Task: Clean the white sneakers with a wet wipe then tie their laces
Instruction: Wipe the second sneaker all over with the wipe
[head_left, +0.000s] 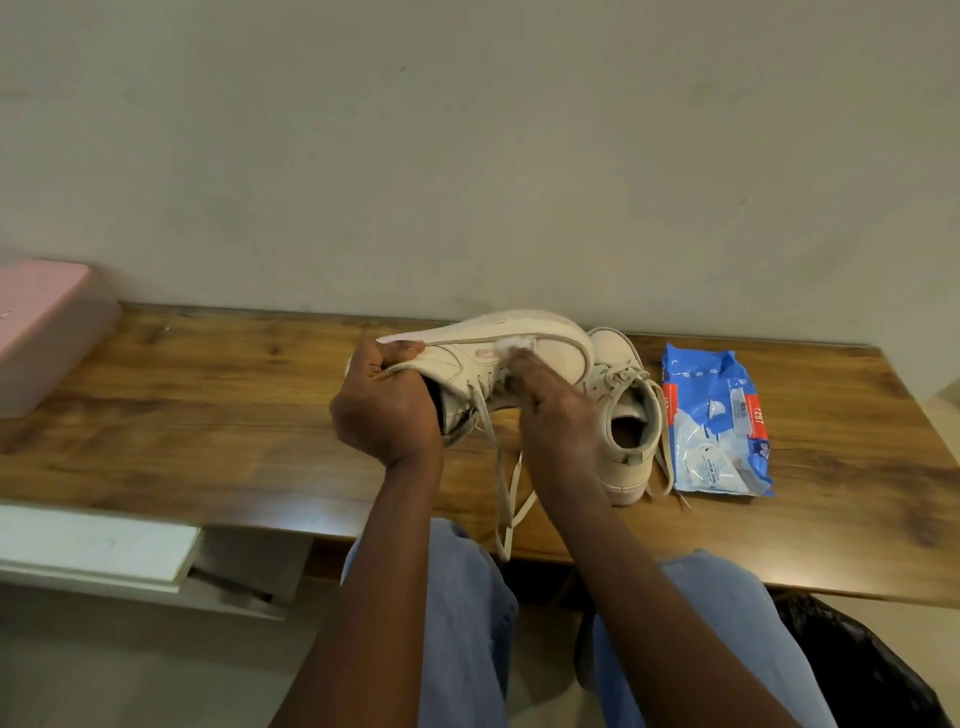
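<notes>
One white sneaker (540, 343) lies tipped on its side above the wooden table (208, 415), with its sole turned away from me. My left hand (384, 415) grips it at the heel and collar. My right hand (556, 410) presses a small white wet wipe (505, 347) against the sneaker's side with its fingertips. Loose laces (506, 499) hang from the held shoe past the table's front edge. The second white sneaker (623, 415) stands upright on the table just right of my right hand, its laces untied.
A blue pack of wet wipes (717, 421) lies flat to the right of the standing sneaker. A pink box (41, 332) sits at the table's far left. A white board (93, 545) is below the table on the left. My knees in blue jeans are under the front edge.
</notes>
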